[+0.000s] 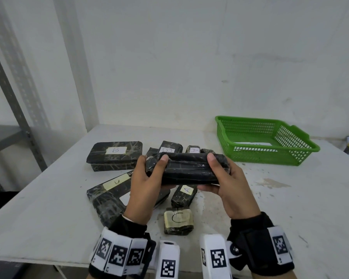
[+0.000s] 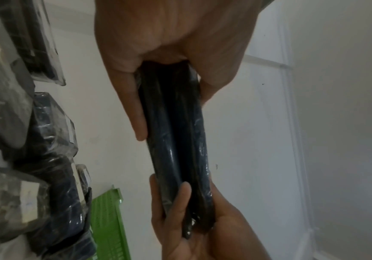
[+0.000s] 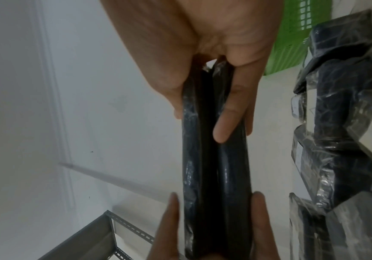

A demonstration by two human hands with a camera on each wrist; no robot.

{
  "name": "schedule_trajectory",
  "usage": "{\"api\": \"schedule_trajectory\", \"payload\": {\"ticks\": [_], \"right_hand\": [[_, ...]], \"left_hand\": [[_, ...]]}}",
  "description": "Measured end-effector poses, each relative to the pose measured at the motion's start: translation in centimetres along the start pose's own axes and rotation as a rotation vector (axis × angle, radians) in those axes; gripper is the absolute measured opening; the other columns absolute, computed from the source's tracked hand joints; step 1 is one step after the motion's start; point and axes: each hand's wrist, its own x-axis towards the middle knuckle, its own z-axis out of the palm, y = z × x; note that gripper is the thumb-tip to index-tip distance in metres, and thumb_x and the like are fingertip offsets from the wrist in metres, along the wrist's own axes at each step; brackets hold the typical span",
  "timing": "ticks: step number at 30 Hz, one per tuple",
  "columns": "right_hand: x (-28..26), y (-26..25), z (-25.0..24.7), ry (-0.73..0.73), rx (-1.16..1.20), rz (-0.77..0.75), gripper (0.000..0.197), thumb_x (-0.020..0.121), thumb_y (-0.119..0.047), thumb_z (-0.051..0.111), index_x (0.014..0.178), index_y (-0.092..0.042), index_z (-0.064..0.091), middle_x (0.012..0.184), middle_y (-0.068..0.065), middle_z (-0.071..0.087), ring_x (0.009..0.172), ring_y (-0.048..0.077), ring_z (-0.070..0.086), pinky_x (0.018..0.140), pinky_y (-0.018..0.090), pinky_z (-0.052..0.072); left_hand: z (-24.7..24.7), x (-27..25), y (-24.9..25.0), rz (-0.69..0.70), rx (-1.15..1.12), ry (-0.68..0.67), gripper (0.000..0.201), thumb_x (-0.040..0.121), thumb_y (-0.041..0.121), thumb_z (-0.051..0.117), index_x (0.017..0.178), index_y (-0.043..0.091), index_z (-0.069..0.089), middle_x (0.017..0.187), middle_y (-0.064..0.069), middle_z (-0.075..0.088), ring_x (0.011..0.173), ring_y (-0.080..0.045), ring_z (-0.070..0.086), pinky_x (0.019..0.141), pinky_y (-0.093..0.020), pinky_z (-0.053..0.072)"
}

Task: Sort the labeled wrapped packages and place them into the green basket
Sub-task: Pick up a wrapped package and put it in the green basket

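Nearest, wrist straps with black-and-white square marker tags (image 1: 117,255) on both wrists. Just beyond, small package marked "C" (image 1: 178,220) lies on the tabletop (image 1: 290,208), between the wrists. Next a narrow package marked "A" (image 1: 184,195), partly under the lifted one. Left of it a large flat package with a tape strip reading "C" (image 1: 109,195), partly hidden by the left hand (image 1: 144,188). Both hands hold one long black wrapped package (image 1: 186,169) above the tabletop, edge toward the camera, no label visible on it. Left hand grips its left end, thumb on top, fingers under; right hand (image 1: 228,186) grips the right end the same way. Wrist views show the same: left hand (image 2: 169,52) and right hand (image 3: 213,44) curled round the package ends (image 2: 176,140) (image 3: 216,167). Behind the held package, a big package marked "B" (image 1: 115,156) far left, another "B" (image 1: 169,149) and an "A" (image 1: 193,150) partly blocked by it. Green basket (image 1: 302,156) sits far right on the tabletop, well apart from the hands, with something white inside. Grey metal shelf frame (image 1: 14,109) at far left, white wall behind.
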Motion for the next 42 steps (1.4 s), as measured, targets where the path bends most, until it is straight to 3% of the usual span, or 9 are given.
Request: {"api": "schedule_trajectory", "payload": {"ticks": [3,8,12,19,27,30,36,39,42], "right_hand": [[0.1,0.0,-0.1,0.0,-0.004,-0.015,0.031,0.089,-0.028,0.063,0.111,-0.006,0.065,0.099,0.01,0.07,0.077,0.013,0.072,0.054,0.028,0.057],[-0.3,0.2,0.0,-0.049,-0.041,0.009,0.052,0.076,-0.05,0.062,0.111,-0.012,0.066,0.103,0.011,0.072,0.084,0.019,0.073,0.055,0.032,0.058],[-0.2,0.3,-0.1,-0.006,-0.003,-0.05,0.043,0.08,-0.039,0.063,0.109,-0.008,0.066,0.101,0.01,0.071,0.082,0.014,0.072,0.056,0.029,0.058],[-0.1,0.2,-0.3,-0.073,-0.042,-0.072,0.051,0.079,-0.047,0.058,0.111,-0.008,0.065,0.108,0.014,0.072,0.095,0.022,0.072,0.068,0.04,0.061],[-0.3,0.4,-0.5,-0.086,-0.072,-0.229,0.035,0.085,-0.038,0.052,0.097,-0.007,0.064,0.093,0.006,0.074,0.086,0.019,0.073,0.064,0.03,0.059],[-0.3,1.2,-1.0,-0.096,-0.116,-0.285,0.029,0.084,-0.042,0.07,0.093,-0.015,0.066,0.104,0.004,0.07,0.099,0.024,0.068,0.079,0.039,0.059],[0.1,2.2,-1.4,-0.11,-0.335,-0.439,0.026,0.072,-0.042,0.079,0.089,-0.027,0.067,0.12,-0.001,0.062,0.121,0.017,0.057,0.103,0.049,0.046],[-0.1,1.9,-0.8,-0.132,-0.427,-0.524,0.023,0.073,-0.033,0.084,0.087,-0.022,0.069,0.113,-0.002,0.061,0.123,0.01,0.054,0.102,0.029,0.046],[-0.4,2.0,0.0,-0.123,-0.498,-0.576,0.032,0.073,-0.038,0.083,0.098,-0.024,0.067,0.111,-0.002,0.061,0.116,0.012,0.058,0.096,0.026,0.048]], "left_hand": [[0.1,-0.2,-0.1,-0.024,-0.002,0.017,0.021,0.097,0.025,0.058,0.115,0.019,0.05,0.12,-0.007,0.061,0.096,-0.017,0.068,0.061,-0.028,0.061],[-0.4,0.5,-0.2,0.001,0.053,0.038,0.026,0.099,0.019,0.055,0.112,-0.003,0.048,0.111,-0.019,0.065,0.092,-0.023,0.07,0.062,-0.036,0.062],[-0.5,0.0,0.0,0.007,0.064,-0.003,0.027,0.095,0.033,0.059,0.11,0.012,0.055,0.107,-0.006,0.066,0.098,-0.021,0.069,0.078,-0.045,0.061],[-0.9,0.4,-0.2,0.079,0.142,0.024,0.026,0.102,0.029,0.049,0.105,0.003,0.055,0.106,-0.017,0.066,0.104,-0.034,0.064,0.09,-0.061,0.052],[-1.6,0.9,-1.0,0.031,0.162,0.038,0.041,0.088,0.057,0.061,0.106,0.019,0.057,0.119,-0.018,0.058,0.103,-0.028,0.064,0.089,-0.056,0.055],[-2.1,0.9,-1.5,0.009,0.145,0.034,0.042,0.087,0.046,0.065,0.118,0.021,0.055,0.125,-0.01,0.059,0.106,-0.018,0.064,0.092,-0.042,0.056],[-2.9,0.7,-2.2,-0.02,0.236,-0.183,0.118,0.055,0.084,0.071,0.153,0.039,0.022,0.151,0.015,0.043,0.139,-0.007,0.04,0.115,-0.044,0.035],[-2.6,0.7,-2.2,-0.068,0.335,-0.22,0.142,0.041,0.091,0.068,0.155,0.043,-0.003,0.165,0.014,0.008,0.151,-0.008,0.01,0.121,-0.05,0.021],[-2.0,0.3,-1.6,-0.029,0.386,-0.225,0.143,0.037,0.09,0.069,0.155,0.044,0.002,0.164,0.016,0.003,0.151,-0.004,0.004,0.122,-0.046,0.02]]}}
